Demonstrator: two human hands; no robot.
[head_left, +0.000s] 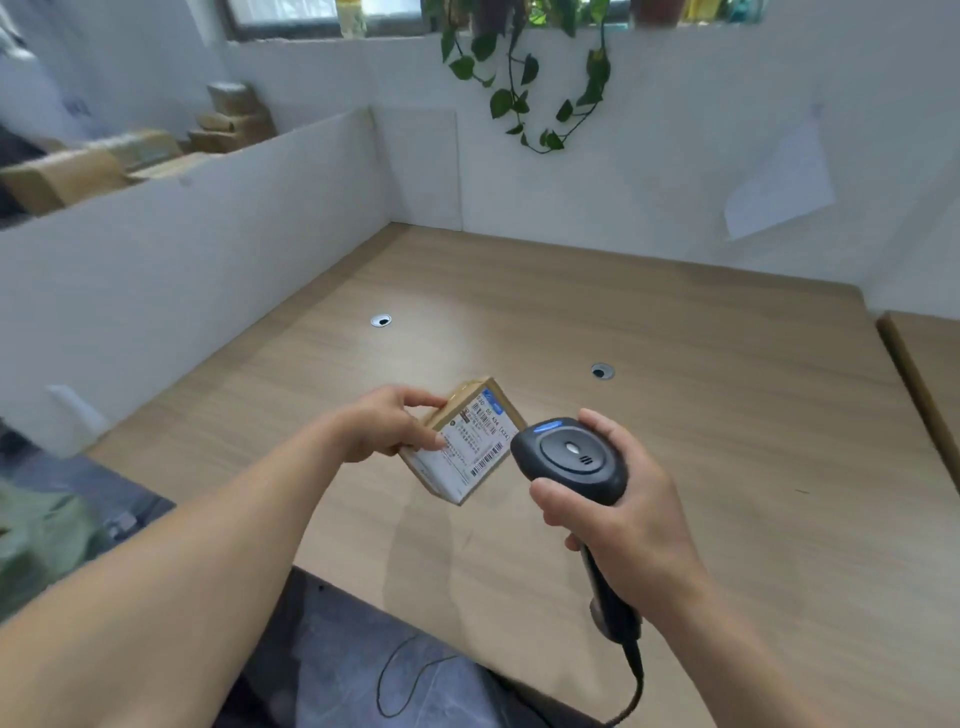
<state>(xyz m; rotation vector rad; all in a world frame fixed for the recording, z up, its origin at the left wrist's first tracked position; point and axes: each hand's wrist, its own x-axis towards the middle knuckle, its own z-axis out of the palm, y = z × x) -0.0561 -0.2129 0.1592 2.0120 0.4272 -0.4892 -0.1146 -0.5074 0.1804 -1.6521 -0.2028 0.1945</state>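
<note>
Small brown cardboard box (462, 441) with white label is pinched by left hand (387, 423) above desk (675, 364) near front edge. Dark grey handheld scanner (571, 460) is gripped by right hand (623, 514), head just beside box.

The left hand (387, 423) and the right hand (618, 514) are bare, and behind each wrist the forearm is bare too, uncovered right back to the picture's edge. Left of the left forearm lies blurred pale green cloth (36, 540); whether it is worn cannot be told.
</note>
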